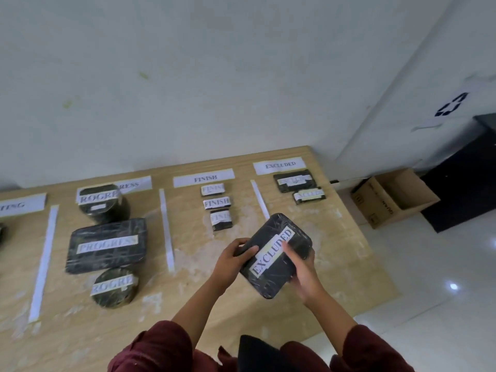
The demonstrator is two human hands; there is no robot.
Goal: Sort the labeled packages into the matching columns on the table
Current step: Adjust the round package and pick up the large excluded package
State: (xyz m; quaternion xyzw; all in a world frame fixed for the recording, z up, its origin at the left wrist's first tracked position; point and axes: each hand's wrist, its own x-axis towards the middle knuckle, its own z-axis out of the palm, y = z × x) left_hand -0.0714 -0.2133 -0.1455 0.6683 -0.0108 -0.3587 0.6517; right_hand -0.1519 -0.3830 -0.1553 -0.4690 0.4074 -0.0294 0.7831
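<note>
I hold a flat black wrapped package labelled EXCLUDED point(276, 255) above the table, tilted, with both hands. My left hand point(230, 261) grips its left edge and my right hand point(302, 269) grips its right side. It hovers near the front of the EXCLUDED column, whose header sign point(279, 165) lies at the back right. Two black EXCLUDED packages point(295, 180) point(309, 195) lie under that sign. Three small FINISH packages point(217, 203) sit in a line below the FINISH sign point(204, 178). Three PROGRESS packages, two round point(103, 202) point(115, 287) and one flat point(107, 245), fill the column to the left.
White tape strips point(166, 229) point(259, 198) point(44, 261) split the wooden table point(335, 237) into columns. A fourth sign point(21, 205) shows at the far left. An open cardboard box point(394, 197) stands on the white floor right of the table, beside a dark cabinet point(464, 178).
</note>
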